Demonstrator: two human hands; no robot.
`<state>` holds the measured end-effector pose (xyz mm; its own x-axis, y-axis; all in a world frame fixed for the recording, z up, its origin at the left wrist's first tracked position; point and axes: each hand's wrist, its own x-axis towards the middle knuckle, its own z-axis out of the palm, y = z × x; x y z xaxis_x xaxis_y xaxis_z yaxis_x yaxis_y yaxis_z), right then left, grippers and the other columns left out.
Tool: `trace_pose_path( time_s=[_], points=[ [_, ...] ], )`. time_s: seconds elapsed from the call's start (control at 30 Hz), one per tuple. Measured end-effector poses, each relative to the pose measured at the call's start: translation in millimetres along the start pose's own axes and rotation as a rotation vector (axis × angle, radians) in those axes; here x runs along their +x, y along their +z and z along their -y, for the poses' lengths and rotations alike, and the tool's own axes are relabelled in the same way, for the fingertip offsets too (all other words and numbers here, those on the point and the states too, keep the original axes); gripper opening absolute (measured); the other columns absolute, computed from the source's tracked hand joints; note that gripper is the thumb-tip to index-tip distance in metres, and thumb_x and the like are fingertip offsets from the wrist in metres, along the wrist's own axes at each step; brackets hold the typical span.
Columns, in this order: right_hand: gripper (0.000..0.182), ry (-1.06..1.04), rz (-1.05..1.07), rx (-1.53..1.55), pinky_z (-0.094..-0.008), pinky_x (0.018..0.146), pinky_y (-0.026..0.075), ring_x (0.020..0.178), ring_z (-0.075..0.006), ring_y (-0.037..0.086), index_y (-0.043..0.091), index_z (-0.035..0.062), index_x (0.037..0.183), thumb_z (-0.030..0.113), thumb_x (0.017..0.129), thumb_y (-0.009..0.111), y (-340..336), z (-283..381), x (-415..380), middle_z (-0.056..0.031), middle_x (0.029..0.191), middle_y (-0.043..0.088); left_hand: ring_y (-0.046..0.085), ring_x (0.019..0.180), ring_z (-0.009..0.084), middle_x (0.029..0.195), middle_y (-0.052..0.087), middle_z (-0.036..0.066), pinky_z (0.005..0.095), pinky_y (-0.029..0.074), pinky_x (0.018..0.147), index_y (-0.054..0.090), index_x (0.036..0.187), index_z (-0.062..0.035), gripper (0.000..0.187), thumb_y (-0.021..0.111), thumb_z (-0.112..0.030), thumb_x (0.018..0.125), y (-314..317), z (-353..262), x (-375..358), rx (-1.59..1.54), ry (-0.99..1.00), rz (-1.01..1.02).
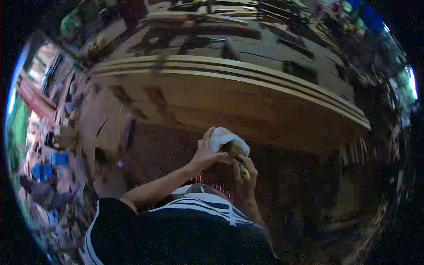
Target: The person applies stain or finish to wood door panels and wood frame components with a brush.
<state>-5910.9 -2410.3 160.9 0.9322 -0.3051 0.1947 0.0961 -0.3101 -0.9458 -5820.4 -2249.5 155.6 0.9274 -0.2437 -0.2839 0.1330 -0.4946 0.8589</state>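
In front of my body, my left hand (205, 154) is wrapped round the side of a white, rounded container (219, 136) with brownish stains. The container is tilted, and its dark opening faces me. A yellowish-brown mass shows at its rim. Close beside it, my right hand (246, 168) has its fingers closed round a thin yellow-handled thing (244, 171). I cannot tell what kind of tool this is. Both hands meet at the container's mouth, above my lap and below the edge of the wooden workpiece.
A long stack of pale-edged wooden boards (260, 73) runs across in front of me, its broad brown side facing me. Behind lie more planks (194, 31). To the left are blue containers (43, 171) and a cluttered ground. The surroundings are dim and smeared by motion.
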Motion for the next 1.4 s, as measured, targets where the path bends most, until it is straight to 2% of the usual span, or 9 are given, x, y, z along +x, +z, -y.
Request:
trace_pose_path(
  time_s=[0.33,0.53,0.7,0.83,0.9,0.97,1.07,1.27,1.4],
  points=[
    [0.015,0.249,0.323,-0.001,-0.0238,0.071,0.047,0.076,-0.0094,0.059,0.065,0.0053,0.096,0.015,0.089,0.055,55.7,50.0,187.5,-0.0019,0.086,0.063,0.043,0.116,0.0288,0.135,0.032,0.01,0.0504,0.043,0.086,0.009,0.142,-0.0239,0.093,0.07,-0.033,0.072,-127.1,44.8,50.7,-0.956,-0.366,-0.21],
    [0.016,-0.266,0.327,-0.4,-0.0239,0.059,0.042,0.066,-0.0093,0.053,0.063,0.0027,0.088,0.016,0.09,0.054,113.7,-5.5,336.4,-0.0041,0.075,0.059,0.041,0.118,0.0318,0.136,0.029,0.01,0.0493,0.044,0.086,0.009,0.141,-0.0259,0.092,0.07,-0.031,0.072,-184.9,92.8,55.3,-1.088,-0.304,-0.491],
    [0.018,0.444,0.561,0.859,-0.0328,0.05,0.042,0.05,-0.0166,0.048,0.057,0.0034,0.074,0.016,0.088,0.057,234.9,-56.5,404.4,-0.008,0.065,0.056,0.046,0.114,0.0303,0.128,0.036,0.011,0.0429,0.05,0.08,0.017,0.138,-0.0264,0.084,0.068,-0.028,0.072,-211.2,129.5,41.1,-1.236,-0.311,-0.685],
    [0.028,-0.651,0.5,-0.457,-0.0388,0.062,0.048,0.065,-0.027,0.058,0.057,0.0003,0.077,0.023,0.09,0.048,344.1,20.3,397.6,-0.0143,0.075,0.061,0.055,0.102,0.0271,0.122,0.041,0.014,0.0373,0.056,0.067,0.024,0.135,-0.0211,0.076,0.067,-0.021,0.073,-199.8,123.5,46.2,-1.331,-0.269,-0.989],
    [0.033,-0.475,0.56,-0.33,-0.0394,0.068,0.049,0.074,-0.029,0.062,0.059,-0.0009,0.08,0.027,0.091,0.045,414.6,-21.1,427.5,-0.0169,0.08,0.063,0.058,0.094,0.0271,0.121,0.042,0.015,0.0376,0.057,0.065,0.024,0.135,-0.0194,0.075,0.066,-0.019,0.073,-187.9,119.2,49.6,-1.349,-0.305,-1.065],
    [0.039,0.572,0.984,1.244,-0.037,0.077,0.047,0.09,-0.0265,0.062,0.061,-0.0014,0.092,0.032,0.093,0.043,492.2,-85.9,460.7,-0.0167,0.091,0.064,0.061,0.086,0.027,0.12,0.043,0.015,0.038,0.057,0.062,0.024,0.135,-0.0178,0.074,0.065,-0.016,0.074,-188.3,112.4,48.0,-1.36,-0.365,-1.13],
    [0.036,-0.019,0.937,0.445,-0.0339,0.075,0.048,0.086,-0.0214,0.062,0.06,-0.0008,0.095,0.032,0.093,0.045,540.2,-98.3,470.0,-0.0128,0.093,0.064,0.063,0.074,0.0279,0.119,0.043,0.015,0.0371,0.057,0.057,0.023,0.136,-0.0178,0.076,0.065,-0.014,0.073,-174.2,91.2,55.2,-1.439,-0.363,-1.257],
    [0.034,-0.812,0.69,-0.626,-0.0346,0.069,0.046,0.08,-0.0213,0.059,0.059,0.0014,0.102,0.029,0.083,0.06,392.2,-58.6,462.7,-0.0109,0.096,0.061,0.053,0.104,0.0294,0.125,0.039,0.015,0.0442,0.053,0.076,0.016,0.14,-0.0184,0.085,0.068,-0.018,0.073,-186.4,102.4,71.3,-1.43,-0.233,-1.156],
    [0.027,-0.083,0.758,-0.063,-0.0402,0.069,0.048,0.075,-0.0305,0.06,0.062,0.0029,0.091,0.029,0.083,0.06,260.5,-32.0,443.6,-0.015,0.083,0.061,0.04,0.119,0.0322,0.132,0.032,0.012,0.0508,0.047,0.087,0.014,0.14,-0.0233,0.088,0.069,-0.025,0.073,-203.4,98.9,94.9,-1.435,-0.397,-0.931]
  ],
)
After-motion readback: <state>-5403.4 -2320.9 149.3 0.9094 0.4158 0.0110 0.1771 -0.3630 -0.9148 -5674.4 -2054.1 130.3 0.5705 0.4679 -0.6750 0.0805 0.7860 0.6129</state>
